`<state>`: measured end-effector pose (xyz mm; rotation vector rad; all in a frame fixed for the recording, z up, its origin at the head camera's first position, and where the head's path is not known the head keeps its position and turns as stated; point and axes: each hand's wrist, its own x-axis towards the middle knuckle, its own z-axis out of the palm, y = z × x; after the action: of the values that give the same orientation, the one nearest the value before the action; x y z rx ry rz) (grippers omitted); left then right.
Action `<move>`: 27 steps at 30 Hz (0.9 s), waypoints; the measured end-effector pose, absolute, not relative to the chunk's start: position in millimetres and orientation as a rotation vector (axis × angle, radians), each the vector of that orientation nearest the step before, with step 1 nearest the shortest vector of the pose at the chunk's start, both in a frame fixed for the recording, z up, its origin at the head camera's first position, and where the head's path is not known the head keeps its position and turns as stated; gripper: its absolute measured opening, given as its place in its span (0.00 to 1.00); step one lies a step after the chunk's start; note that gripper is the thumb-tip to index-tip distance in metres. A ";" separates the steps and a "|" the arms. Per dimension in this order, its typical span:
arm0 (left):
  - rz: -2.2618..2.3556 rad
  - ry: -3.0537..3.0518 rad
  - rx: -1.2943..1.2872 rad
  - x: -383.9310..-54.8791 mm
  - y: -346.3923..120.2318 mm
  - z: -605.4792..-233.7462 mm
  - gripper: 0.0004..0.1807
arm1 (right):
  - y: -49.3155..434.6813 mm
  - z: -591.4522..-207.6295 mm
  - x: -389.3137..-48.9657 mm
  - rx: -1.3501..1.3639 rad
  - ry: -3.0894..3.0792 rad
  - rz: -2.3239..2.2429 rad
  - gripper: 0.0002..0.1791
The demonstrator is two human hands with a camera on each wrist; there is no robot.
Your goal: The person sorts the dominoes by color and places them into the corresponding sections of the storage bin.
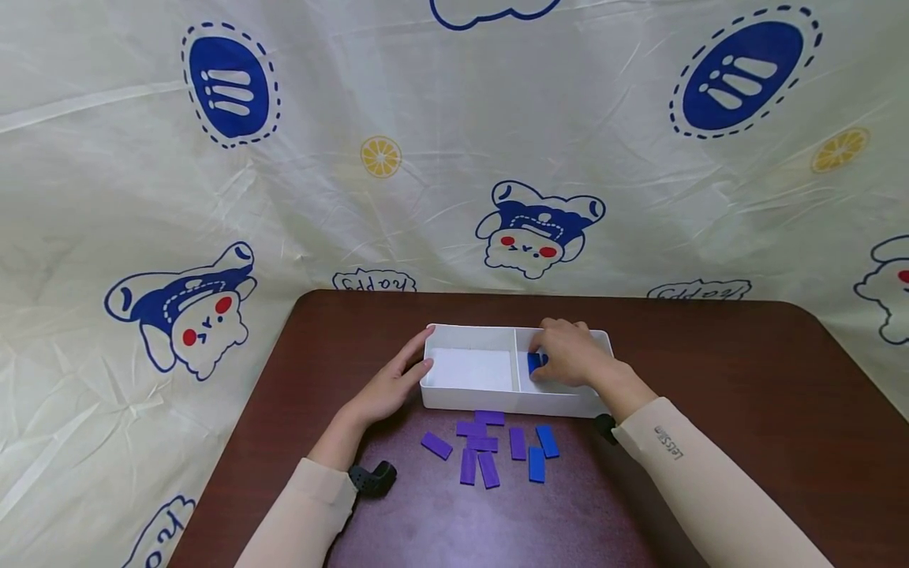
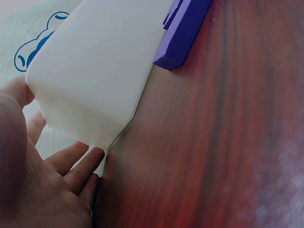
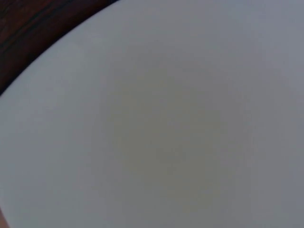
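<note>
A white two-compartment box stands on the table in the head view. My left hand rests against its left end, fingers fairly straight; the left wrist view shows the fingertips touching the white end wall. My right hand reaches into the right compartment and pinches a blue block between thumb and fingers; the hand covers much of that compartment. In front of the box lie several purple blocks and two blue blocks. The right wrist view is filled by the blurred white box wall.
The brown table has its far edge behind the box. A printed white sheet hangs beyond it. A divider splits the box; bare floor shows in the left compartment. Black bands are on both wrists.
</note>
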<state>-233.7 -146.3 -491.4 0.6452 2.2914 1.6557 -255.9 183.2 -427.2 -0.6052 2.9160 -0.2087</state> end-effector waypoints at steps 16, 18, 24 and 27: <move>1.654 2.285 0.652 -233.2 -147.2 -490.2 0.34 | 181.3 -428.5 -257.2 -0.590 2.917 -0.190 0.24; 1.654 2.286 0.658 -233.4 -147.1 -490.1 0.34 | 181.2 -428.4 -257.2 -0.590 2.919 -0.190 0.24; 1.659 2.279 0.662 -233.9 -147.1 -490.8 0.34 | 180.5 -427.9 -256.8 -0.587 2.918 -0.195 0.24; 1.658 2.277 0.660 -234.0 -147.1 -491.1 0.34 | 180.0 -427.7 -256.7 -0.585 2.915 -0.197 0.24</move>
<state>-234.0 -147.1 -491.1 0.6600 2.2768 1.6581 -256.7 180.0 -427.7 -0.5845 2.9153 -0.1966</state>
